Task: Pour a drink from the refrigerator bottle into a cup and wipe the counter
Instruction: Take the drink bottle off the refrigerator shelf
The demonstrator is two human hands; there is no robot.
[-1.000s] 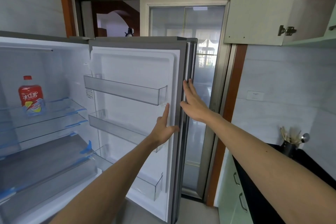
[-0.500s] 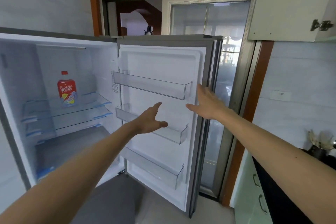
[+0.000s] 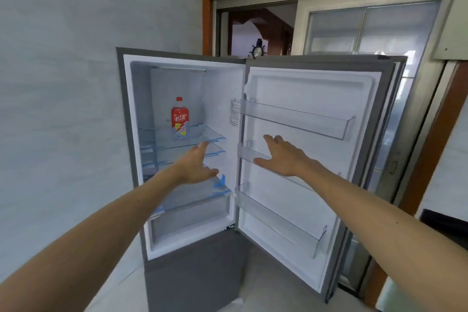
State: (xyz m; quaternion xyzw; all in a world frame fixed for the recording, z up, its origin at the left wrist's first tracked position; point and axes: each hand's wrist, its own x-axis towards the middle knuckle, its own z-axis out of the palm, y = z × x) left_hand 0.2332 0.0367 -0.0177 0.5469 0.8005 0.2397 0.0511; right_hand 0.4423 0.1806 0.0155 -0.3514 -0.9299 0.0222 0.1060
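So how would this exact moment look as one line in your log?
fridge door: open | bottle: upright on top shelf | left hand: open, reaching toward it | right hand: open, empty

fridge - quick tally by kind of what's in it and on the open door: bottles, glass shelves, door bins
bottles: 1, the red-capped bottle upright on the top glass shelf
glass shelves: 2, the second glass shelf just below
door bins: 3, all holding nothing: top door bin, middle door bin, bottom door bin
total: 6

bottle (image 3: 180, 119) label: unreadable | counter (image 3: 443, 220): cut off right
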